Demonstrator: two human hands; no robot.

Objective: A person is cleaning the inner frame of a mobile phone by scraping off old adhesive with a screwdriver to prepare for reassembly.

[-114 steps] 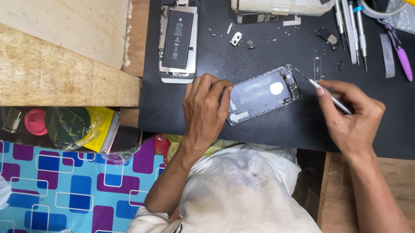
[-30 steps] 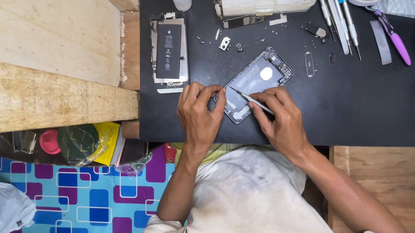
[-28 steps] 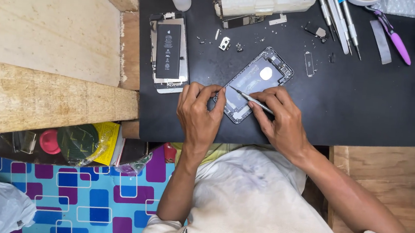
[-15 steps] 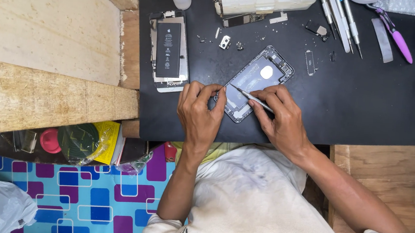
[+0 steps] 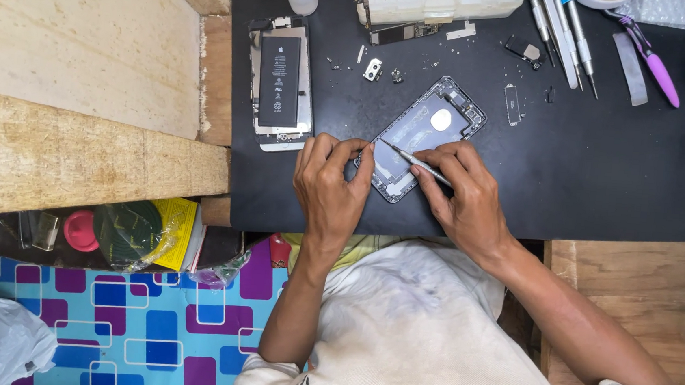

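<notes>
Fingers of our left hand (image 5: 331, 187) pin the opened phone housing (image 5: 420, 137) flat while our right hand (image 5: 464, 198) pinches the slim screwdriver (image 5: 414, 161), whose tip, seemingly seated inside, we keep steady and upright.

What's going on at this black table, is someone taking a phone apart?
A person sits at a black work mat with an opened phone shell lying on it. The left hand steadies the shell's lower corner, while the right hand holds a thin metal tool with its tip inside the shell. Another phone part with a battery lies to the left, and more tools lie at the top.
</notes>
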